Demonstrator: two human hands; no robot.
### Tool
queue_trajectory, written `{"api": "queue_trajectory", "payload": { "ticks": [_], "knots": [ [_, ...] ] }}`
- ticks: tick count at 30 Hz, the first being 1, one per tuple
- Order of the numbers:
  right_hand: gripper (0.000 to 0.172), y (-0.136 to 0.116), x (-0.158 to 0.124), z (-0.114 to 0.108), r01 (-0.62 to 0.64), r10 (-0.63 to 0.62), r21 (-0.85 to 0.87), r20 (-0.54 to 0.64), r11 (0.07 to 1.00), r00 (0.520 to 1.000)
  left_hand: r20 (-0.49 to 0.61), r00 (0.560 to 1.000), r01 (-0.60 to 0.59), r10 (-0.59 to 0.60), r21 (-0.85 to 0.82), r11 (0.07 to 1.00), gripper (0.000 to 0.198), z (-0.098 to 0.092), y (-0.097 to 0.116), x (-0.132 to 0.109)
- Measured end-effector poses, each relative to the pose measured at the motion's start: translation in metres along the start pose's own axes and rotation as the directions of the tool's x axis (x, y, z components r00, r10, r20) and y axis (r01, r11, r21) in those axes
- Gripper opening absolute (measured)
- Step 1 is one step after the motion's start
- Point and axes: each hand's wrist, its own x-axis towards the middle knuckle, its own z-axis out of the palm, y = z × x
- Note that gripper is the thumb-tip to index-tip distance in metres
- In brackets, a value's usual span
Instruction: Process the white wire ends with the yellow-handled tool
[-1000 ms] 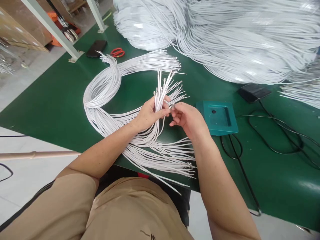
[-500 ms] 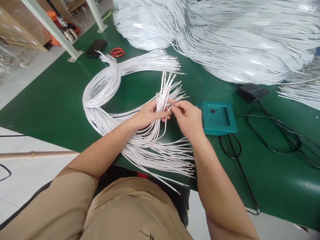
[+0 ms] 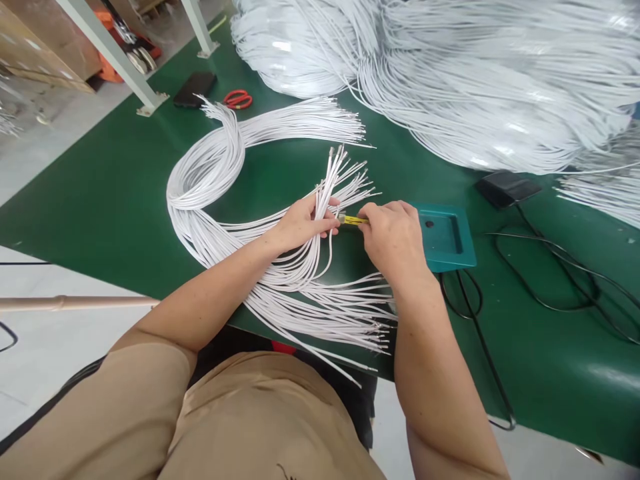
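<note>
My left hand [image 3: 310, 225] is closed around a bunch of white wires [image 3: 326, 190], their bare ends standing up above the fingers. In my right hand [image 3: 393, 233] is a slim yellow tool [image 3: 354, 219] with a greyish end; its exact kind is not clear. That end points left and meets the wires close to my left thumb. Below and left of my hands, the rest of the white wire bundle [image 3: 200, 237] curves over the green table, its loose ends fanned out to the right. A teal tray-like box [image 3: 463, 261] sits just right of my right hand.
A large heap of white wires [image 3: 480, 87] covers the back right. Red-handled scissors [image 3: 238, 100] and a black pouch-like object [image 3: 195, 89] lie at the back left. Black cables [image 3: 555, 307] and a black pedal-like block [image 3: 505, 187] are on the right. Metal posts [image 3: 117, 57] rise at the left edge.
My right hand has moved slightly right from pinching a single wire end. It now has the yellow tool in it. My left hand keeps its hold on the bunch.
</note>
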Motion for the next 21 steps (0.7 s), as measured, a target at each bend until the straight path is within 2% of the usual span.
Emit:
{"api": "queue_trajectory", "payload": {
  "ticks": [6,12,17,19,21],
  "knots": [
    [0.023,0.005,0.002,0.005,-0.002,0.002,0.02,-0.023,1.0,1.0,0.006,1.0,0.002,-0.003,0.073,0.997,0.037,0.0,0.001,0.0],
    [0.024,0.007,0.004,0.008,-0.015,0.016,0.041,-0.03,0.999,0.999,0.023,1.0,-0.022,0.017,0.227,0.974,0.037,-0.002,-0.003,0.002],
    [0.022,0.005,0.003,0.007,-0.02,0.023,0.062,-0.062,0.998,0.998,0.028,0.999,-0.048,0.043,0.217,0.975,0.037,-0.004,-0.01,0.005],
    [0.018,0.006,0.001,0.004,-0.013,0.019,0.058,-0.101,0.998,0.995,0.03,0.998,-0.051,0.046,0.202,0.978,0.037,-0.005,-0.011,0.006],
    [0.016,0.009,-0.002,0.002,-0.067,0.071,0.025,-0.178,0.997,0.981,0.037,0.998,-0.048,0.041,0.199,0.979,0.038,-0.005,-0.01,0.006]
  ]
}}
